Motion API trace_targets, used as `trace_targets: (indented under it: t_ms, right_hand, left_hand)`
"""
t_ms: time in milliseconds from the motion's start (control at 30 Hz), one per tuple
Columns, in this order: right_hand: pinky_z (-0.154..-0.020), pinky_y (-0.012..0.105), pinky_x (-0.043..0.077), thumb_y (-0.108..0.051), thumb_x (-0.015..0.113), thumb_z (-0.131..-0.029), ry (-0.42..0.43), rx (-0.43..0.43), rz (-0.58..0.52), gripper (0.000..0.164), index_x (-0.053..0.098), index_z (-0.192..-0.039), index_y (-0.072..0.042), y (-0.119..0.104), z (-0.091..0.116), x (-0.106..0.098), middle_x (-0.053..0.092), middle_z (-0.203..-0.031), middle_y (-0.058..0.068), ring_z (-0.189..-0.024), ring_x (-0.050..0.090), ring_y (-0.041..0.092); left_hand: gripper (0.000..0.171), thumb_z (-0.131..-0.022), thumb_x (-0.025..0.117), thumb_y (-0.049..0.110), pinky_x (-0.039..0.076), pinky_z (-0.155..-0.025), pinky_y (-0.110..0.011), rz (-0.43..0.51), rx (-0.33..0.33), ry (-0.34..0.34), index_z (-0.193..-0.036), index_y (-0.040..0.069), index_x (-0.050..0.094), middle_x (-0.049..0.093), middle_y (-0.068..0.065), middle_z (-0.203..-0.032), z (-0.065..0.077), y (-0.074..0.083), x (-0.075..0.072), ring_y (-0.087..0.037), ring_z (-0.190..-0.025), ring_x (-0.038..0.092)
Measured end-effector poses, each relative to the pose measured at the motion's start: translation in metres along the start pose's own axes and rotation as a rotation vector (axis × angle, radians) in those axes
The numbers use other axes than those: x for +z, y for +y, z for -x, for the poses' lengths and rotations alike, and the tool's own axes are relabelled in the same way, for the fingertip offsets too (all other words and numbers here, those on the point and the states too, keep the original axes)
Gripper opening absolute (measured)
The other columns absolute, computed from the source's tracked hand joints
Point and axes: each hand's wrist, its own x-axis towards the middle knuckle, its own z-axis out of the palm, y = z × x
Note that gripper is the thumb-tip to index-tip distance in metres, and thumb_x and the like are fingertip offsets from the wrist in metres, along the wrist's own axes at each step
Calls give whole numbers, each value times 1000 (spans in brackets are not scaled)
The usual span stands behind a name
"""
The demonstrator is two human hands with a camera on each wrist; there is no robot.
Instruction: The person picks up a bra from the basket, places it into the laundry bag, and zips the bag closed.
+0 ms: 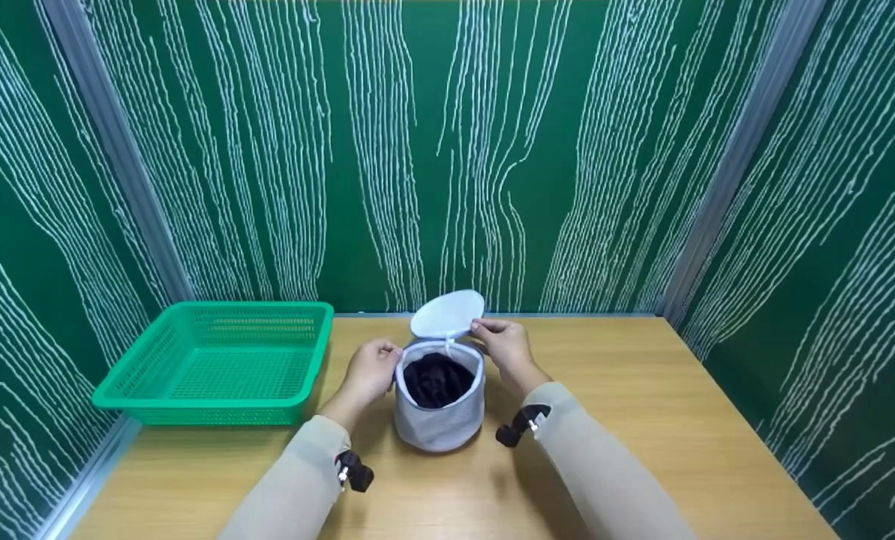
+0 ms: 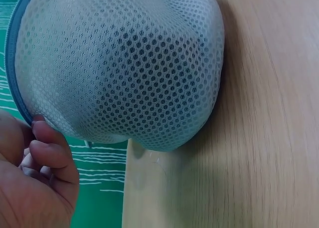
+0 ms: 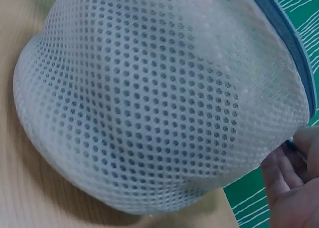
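A white mesh laundry bag (image 1: 439,427), round with a blue zip edge, stands upright on the table. Its round lid (image 1: 447,315) is flipped up at the back. Dark cloth (image 1: 438,380) lies inside, showing faintly through the mesh in the left wrist view. My left hand (image 1: 373,367) pinches the rim on the left side, its fingers curled at the zip edge (image 2: 20,96). On the other side my right hand (image 1: 506,346) has thumb and finger pinching the lid's edge, near the hinge. Its other fingers are curled beside the mesh wall (image 3: 164,103).
A green plastic basket (image 1: 304,409) with perforated walls stands to the left of the bag. Beneath everything is a wooden table (image 1: 627,420). Green panels with white wavy lines (image 1: 492,150) rise behind the table and on both sides.
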Motion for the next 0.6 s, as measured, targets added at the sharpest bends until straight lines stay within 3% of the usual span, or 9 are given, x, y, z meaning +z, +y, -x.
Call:
trace_targets:
  t_ms: [233, 467, 600]
  right_hand:
    - [-85, 33, 71, 5, 80, -100, 17, -77, -77, 15, 80, -113, 14, -9, 5, 3, 80, -92, 4, -82, 78, 10]
    - [-78, 31, 71, 8, 82, -96, 10, -148, -96, 13, 76, -107, 10, -14, 7, 4, 78, -89, 3, -77, 77, 11]
    - [-75, 32, 71, 13, 81, -94, 5, -205, -125, 22, 70, -111, 7, -17, 8, 2, 78, -87, 3, -74, 77, 12]
  left_hand:
    - [19, -114, 61, 10, 41, -45, -23, -6, 1, -10, -110, -3, 73, 62, 0, -72, -1, -2, -2, -11, -48, 51]
    - [19, -115, 61, 12, 42, -46, -24, -11, -8, -9, -111, -2, 73, 63, -1, -73, -1, -3, -2, -12, -49, 52]
    - [19, -114, 62, 11, 42, -46, -23, -2, -7, 0, -112, -3, 73, 65, -1, -74, 0, -3, -2, -11, -49, 52]
